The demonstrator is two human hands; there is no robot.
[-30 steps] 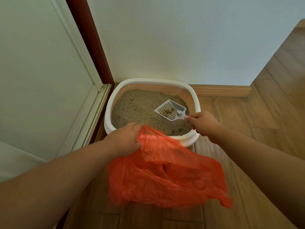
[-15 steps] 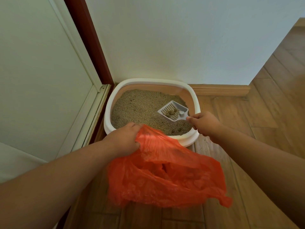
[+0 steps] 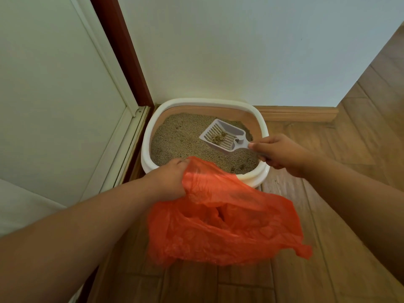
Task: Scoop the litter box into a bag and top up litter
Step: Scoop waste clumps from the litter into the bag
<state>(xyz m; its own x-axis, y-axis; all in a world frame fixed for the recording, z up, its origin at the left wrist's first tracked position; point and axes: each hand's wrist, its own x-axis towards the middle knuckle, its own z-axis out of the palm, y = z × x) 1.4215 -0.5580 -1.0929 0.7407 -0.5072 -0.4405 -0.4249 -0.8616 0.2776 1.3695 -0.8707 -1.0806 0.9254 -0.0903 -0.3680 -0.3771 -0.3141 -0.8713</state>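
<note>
While left hand (image 3: 169, 180) grips bag (image 3: 223, 221), scoop (image 3: 223, 136) in right fist (image 3: 277, 154), now higher.

Two bare forearms reach in from the lower corners of the view; no sleeve, watch, ring or glove shows on either; the left hand (image 3: 169, 179) and the right hand (image 3: 278, 155) are likewise uncovered; the nails look short and unpainted.

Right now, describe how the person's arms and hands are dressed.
Both forearms are bare to the frame's edge: no sleeves show. The left hand and right hand wear no gloves, and no watch, bracelet or ring can be seen on either. Nothing else is worn within view.
</note>
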